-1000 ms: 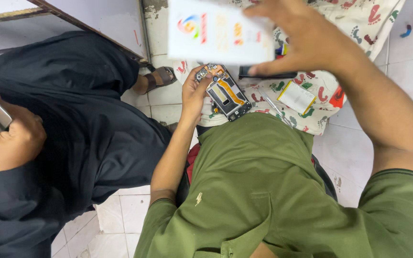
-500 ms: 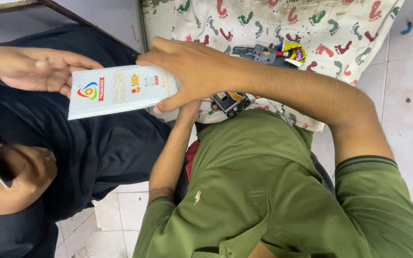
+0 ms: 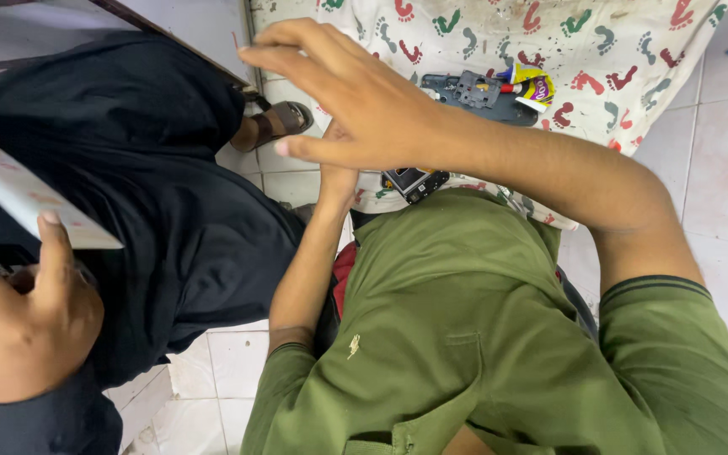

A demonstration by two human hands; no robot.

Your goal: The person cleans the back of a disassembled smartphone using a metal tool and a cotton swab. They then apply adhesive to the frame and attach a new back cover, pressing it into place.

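**Hands over the patterned cloth**

Fingers of the right hand (image 3: 355, 101) are spread and empty, hanging in the air above the tiled floor (image 3: 722, 168) and the near-left edge of the footprint cloth (image 3: 634, 50). Nothing lies between those fingers; the thumb points toward the sandal (image 3: 284, 118) of the seated person in black.

Behind the right hand, the left hand (image 3: 337, 173) reaches up from the green shirt's sleeve and touches the small circuit device (image 3: 414, 182), which sits at the cloth's near edge, just beside the left fingertips. How those fingers are curled I cannot tell, as the right hand covers most of them.

Beyond the right knuckles, further onto the cloth, lie a dark flat phone part (image 3: 478, 93) and a yellow glue tube (image 3: 528, 84), touching one another and well apart from both hands. Open cloth stretches past them toward the far edge.

Well to the left of the right fingertips, another person's hand (image 3: 23, 329) grips a white box (image 3: 27, 198) by its lower edge, thumb pressed on its face.
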